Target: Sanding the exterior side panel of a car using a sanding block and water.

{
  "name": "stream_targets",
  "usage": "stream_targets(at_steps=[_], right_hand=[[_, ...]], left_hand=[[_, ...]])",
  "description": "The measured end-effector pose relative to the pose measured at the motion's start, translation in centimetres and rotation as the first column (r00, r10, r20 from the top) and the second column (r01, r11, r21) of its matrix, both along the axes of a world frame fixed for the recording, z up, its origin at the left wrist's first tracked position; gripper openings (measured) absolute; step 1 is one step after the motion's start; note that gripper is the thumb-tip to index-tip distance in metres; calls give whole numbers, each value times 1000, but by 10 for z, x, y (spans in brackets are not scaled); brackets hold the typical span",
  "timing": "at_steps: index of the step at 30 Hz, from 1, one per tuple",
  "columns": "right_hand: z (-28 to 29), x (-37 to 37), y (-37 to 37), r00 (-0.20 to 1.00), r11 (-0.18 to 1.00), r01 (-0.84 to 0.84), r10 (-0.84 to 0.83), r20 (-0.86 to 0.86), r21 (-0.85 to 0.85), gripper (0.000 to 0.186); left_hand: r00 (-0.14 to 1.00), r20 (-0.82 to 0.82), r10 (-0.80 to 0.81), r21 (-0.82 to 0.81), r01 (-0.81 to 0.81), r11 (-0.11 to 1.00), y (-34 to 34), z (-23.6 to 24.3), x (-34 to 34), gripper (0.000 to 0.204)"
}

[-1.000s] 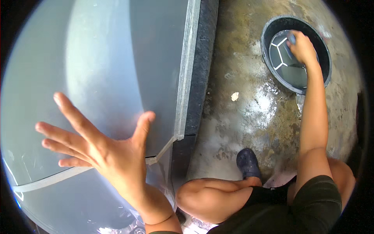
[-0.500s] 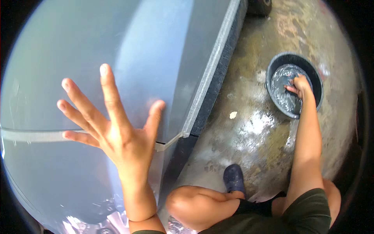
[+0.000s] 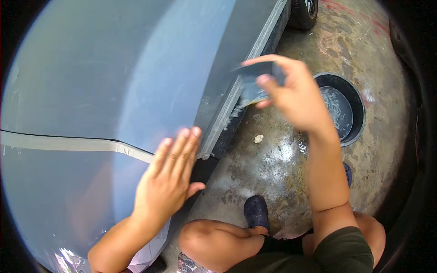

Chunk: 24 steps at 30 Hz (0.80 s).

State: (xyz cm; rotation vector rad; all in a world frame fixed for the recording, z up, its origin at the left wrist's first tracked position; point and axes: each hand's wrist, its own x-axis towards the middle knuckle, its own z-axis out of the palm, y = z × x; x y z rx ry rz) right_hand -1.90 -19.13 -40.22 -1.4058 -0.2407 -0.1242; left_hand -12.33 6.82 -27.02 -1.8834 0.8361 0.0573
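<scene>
A grey car body panel fills the left side, its lower edge lined with a strip of light masking tape. My left hand is over the panel by the tape's near end, fingers stretched out together and thumb apart, holding nothing; whether it touches cannot be told. Above the lower edge, my right hand grips a dark, wet, sheet-like piece between thumb and fingers. Motion blurs the piece, and water runs off its lower side. Behind my right forearm stands a black bucket with water in it.
Another tape strip runs along a panel seam. A car wheel stands at the far end. The concrete floor is wet, with a small pale scrap on it. My dark clog is below my knee.
My right hand has come out of the bucket, up and left to the panel's edge, with the dark piece. My left hand has moved down, its spread fingers drawn together.
</scene>
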Motion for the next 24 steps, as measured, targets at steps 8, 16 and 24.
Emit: stream_targets(at_steps=[8,16,24], right_hand=[[-264,28,-156,567,897,388,-414,-712,-213,43],[-267,29,-167,482,924,382,-208,-851,-10,41],[36,34,-23,954,970,-220,236,186,-105,34]], left_hand=[[992,-124,29,55,-22,998,10,17,-16,104],[988,-98,-118,84,126,988,-21,17,39,104],[933,339,-122,-148,180,972,-39,68,78,103]])
